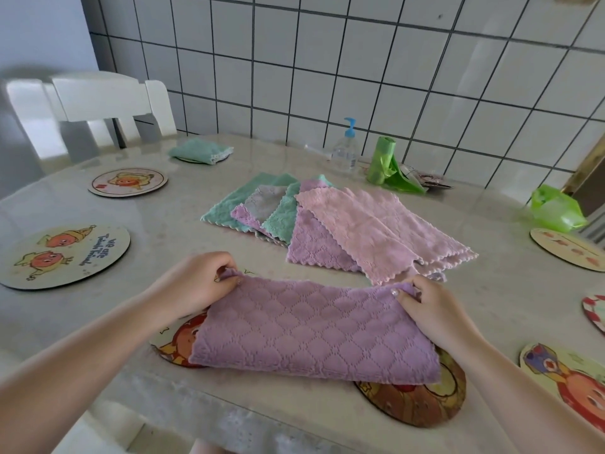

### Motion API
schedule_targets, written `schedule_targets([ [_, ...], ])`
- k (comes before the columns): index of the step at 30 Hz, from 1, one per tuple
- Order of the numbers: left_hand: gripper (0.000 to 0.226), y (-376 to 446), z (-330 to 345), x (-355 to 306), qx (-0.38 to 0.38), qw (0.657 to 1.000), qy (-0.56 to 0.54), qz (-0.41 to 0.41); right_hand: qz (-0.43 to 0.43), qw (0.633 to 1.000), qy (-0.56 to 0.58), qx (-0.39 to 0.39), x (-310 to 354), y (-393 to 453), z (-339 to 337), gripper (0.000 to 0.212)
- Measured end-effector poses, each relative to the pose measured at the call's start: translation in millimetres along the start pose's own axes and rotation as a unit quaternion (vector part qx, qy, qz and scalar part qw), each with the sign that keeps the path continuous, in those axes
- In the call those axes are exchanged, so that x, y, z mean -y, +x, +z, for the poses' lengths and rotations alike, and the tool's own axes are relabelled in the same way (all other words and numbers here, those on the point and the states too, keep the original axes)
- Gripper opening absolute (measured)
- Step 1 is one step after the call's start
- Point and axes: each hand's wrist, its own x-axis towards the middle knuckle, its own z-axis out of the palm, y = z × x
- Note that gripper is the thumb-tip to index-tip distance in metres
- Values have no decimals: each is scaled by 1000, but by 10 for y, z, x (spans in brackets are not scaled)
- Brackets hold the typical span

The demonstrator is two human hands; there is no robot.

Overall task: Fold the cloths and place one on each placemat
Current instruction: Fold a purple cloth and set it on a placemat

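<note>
A purple quilted cloth [311, 332] lies folded over the near round placemat [422, 404]. My left hand [196, 283] pinches its far left corner. My right hand [429, 306] pinches its far right corner. Behind it a pile of unfolded cloths spreads out: a pink cloth [376, 224], another purple cloth [314, 247] and a green cloth [229, 204]. A folded green cloth [199, 151] rests on a placemat at the far left. Bare round placemats [65, 253] [128, 181] lie on the left, and others on the right [569, 247] [569, 381].
A hand sanitizer bottle [345, 149], a roll of green bags [383, 162] and a crumpled green bag [556, 209] stand near the tiled wall. A white chair [98, 106] is at the table's far left. The table edge [229, 417] runs close to me.
</note>
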Motion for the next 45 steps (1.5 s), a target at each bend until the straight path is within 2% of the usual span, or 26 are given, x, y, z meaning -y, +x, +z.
schedule_targets([
  [3, 12, -6, -38, -4, 15, 999, -27, -17, -1, 999, 34, 17, -15, -26, -32, 14],
  [7, 22, -93, -112, 36, 27, 989, -138, -50, -26, 991, 122, 40, -34, -169, -125, 32],
  [10, 39, -179, -115, 84, 21, 985, -170, -11, -75, 992, 83, 56, -59, -269, -142, 36],
  [13, 53, -194, -66, 123, 19, 990, -141, 15, -96, 993, 43, 53, -36, -290, -105, 37],
  [18, 43, -187, -15, 47, -24, 995, -92, 42, -104, 994, -2, 32, -9, -254, -75, 43],
  [22, 26, -197, -4, 7, -19, 998, -44, 30, -98, 993, -39, 61, 23, -217, -88, 41],
  [26, 42, -256, -30, -77, -18, 998, 60, 28, -68, 991, -84, 73, 83, -213, -124, 48],
  [29, 45, -359, -8, -397, -31, 991, 92, 97, -118, 979, -162, 27, 289, -327, -91, 52],
  [33, 50, -411, 315, -894, 50, 975, 126, 175, -171, 964, -177, 102, 729, -449, 132, 53],
  [35, 61, -357, 528, -922, 46, 966, 169, 190, -164, 960, -187, 130, 842, -439, 274, 54],
  [39, 75, -329, 653, -776, 40, 964, 191, 181, -142, 953, -221, 154, 752, -399, 424, 59],
  [41, 84, -359, 616, -753, 56, 963, 199, 172, -137, 949, -236, 160, 681, -387, 399, 73],
  [43, 89, -376, 535, -740, 83, 962, 215, 149, -129, 949, -240, 161, 626, -392, 341, 95],
  [45, 92, -375, 470, -692, 95, 962, 220, 132, -119, 948, -246, 161, 542, -395, 284, 94],
])
